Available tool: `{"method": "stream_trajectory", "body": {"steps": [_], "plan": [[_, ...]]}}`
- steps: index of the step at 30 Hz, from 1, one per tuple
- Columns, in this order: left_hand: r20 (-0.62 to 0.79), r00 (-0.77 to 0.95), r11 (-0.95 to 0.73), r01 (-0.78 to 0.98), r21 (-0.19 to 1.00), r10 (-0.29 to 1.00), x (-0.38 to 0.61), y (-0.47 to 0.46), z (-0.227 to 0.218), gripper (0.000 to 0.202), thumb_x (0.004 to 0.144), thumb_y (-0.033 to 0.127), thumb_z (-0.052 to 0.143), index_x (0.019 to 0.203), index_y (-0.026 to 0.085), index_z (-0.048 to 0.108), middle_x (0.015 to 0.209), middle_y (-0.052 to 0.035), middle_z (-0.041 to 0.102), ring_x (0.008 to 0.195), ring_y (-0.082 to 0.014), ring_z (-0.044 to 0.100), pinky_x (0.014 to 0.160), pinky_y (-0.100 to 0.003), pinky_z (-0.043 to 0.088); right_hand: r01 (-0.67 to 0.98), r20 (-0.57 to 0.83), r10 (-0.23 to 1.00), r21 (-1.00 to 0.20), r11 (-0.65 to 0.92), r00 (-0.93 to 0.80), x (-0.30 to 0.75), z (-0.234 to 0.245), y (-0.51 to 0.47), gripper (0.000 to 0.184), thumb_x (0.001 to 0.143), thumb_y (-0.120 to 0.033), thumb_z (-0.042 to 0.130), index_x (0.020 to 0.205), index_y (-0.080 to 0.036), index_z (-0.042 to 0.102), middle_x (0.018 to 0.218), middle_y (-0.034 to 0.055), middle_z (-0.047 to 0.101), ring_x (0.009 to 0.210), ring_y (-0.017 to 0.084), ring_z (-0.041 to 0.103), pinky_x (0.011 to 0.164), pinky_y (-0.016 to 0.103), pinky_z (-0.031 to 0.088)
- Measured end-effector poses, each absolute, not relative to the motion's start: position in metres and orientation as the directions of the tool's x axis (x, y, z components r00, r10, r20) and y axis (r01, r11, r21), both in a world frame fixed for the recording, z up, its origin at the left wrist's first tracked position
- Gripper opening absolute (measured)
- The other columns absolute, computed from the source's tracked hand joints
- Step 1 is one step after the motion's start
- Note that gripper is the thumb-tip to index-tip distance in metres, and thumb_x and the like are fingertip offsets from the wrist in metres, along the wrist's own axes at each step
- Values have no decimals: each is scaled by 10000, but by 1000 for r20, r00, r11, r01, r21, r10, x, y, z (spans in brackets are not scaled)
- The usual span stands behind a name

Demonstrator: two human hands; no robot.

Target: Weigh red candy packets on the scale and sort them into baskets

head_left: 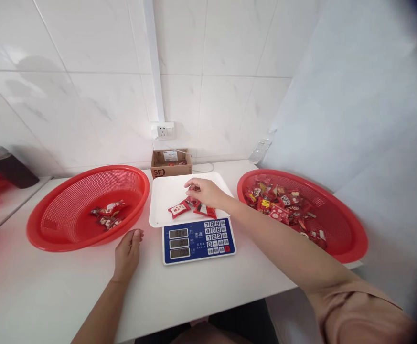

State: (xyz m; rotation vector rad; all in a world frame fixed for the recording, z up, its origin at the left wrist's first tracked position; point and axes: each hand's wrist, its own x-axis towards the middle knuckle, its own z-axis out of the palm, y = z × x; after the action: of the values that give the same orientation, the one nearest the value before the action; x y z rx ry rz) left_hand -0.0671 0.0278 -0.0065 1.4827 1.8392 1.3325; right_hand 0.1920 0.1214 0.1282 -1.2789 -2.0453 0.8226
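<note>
My right hand (208,192) is over the white tray (160,198) of a digital scale, fingers closed on a small red wrapped candy (194,188), partly hidden by the fingers. Beneath it, several red packets lie on the tray, among them a red and white packet (179,209). The scale's blue panel (198,241) with keys and three displays faces me. My left hand (127,251) rests on the table left of the scale, fingers curled in and nothing showing in them. It is close to the front rim of the left red basket (86,246), which holds a few wrapped candies (110,214).
On the right, another red basket (347,243) holds many wrapped candies (283,203). Behind the scale is a cardboard box (171,170), under a wall socket (164,130). A clear plastic bottle (260,150) leans at the back right; a dark bottle (11,167) is far left.
</note>
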Motion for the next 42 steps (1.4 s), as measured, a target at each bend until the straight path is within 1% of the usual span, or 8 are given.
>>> {"method": "stream_trajectory", "body": {"steps": [6,12,21,26,30,35,38,42], "plan": [[229,-342,-25,510,860,911,-66,28,-5,431,796,546,388,836,174,602,807,-70,644,735,-179,605,677,-279,500,630,238,861,-600,494,-449,173,122,112,198,816,-193,542,1003,-203,606,933,26,675,837,143,609,750,266,432],[228,-338,-23,517,856,913,-66,28,-4,442,797,550,379,845,168,597,813,-73,643,727,-179,603,664,-280,498,677,279,886,-571,464,-371,177,126,118,262,834,-191,510,1090,-176,562,1080,86,642,987,178,584,820,300,430],[225,-309,-42,504,863,924,-64,26,0,423,803,534,386,835,166,593,800,-71,634,729,-182,597,672,-284,494,723,340,884,-515,460,-320,216,125,83,253,851,-218,462,1076,-222,579,1105,50,637,1024,191,574,874,357,439],[200,-318,-15,500,866,927,-63,26,0,425,798,541,392,845,170,595,807,-65,636,730,-175,594,678,-280,491,714,393,896,-565,412,-206,241,113,53,242,858,-266,454,1052,-226,593,1080,47,649,1022,194,578,873,352,453],[200,-325,-15,493,870,924,-63,27,-1,437,793,554,389,835,170,594,797,-62,631,723,-174,589,684,-283,490,670,443,896,-660,340,-19,260,93,28,212,850,-315,469,967,-216,615,997,53,673,933,189,618,790,328,498],[185,-334,6,496,868,924,-63,27,0,442,788,557,390,825,169,600,791,-64,635,717,-177,592,675,-285,496,663,455,878,-705,251,151,280,70,2,213,839,-355,483,923,-215,620,926,65,690,869,201,642,781,347,507],[169,-343,20,484,875,924,-62,28,1,450,783,561,391,828,165,601,796,-68,636,711,-178,593,668,-286,499,677,451,870,-705,212,198,288,65,-9,218,833,-365,483,918,-220,622,898,66,695,841,204,648,748,341,518],[155,-356,34,472,881,921,-61,28,4,448,772,562,401,818,164,600,776,-65,633,694,-173,590,654,-277,500,694,446,878,-688,213,173,292,60,-15,217,835,-359,479,914,-222,629,894,64,696,821,201,652,738,338,522]]}}
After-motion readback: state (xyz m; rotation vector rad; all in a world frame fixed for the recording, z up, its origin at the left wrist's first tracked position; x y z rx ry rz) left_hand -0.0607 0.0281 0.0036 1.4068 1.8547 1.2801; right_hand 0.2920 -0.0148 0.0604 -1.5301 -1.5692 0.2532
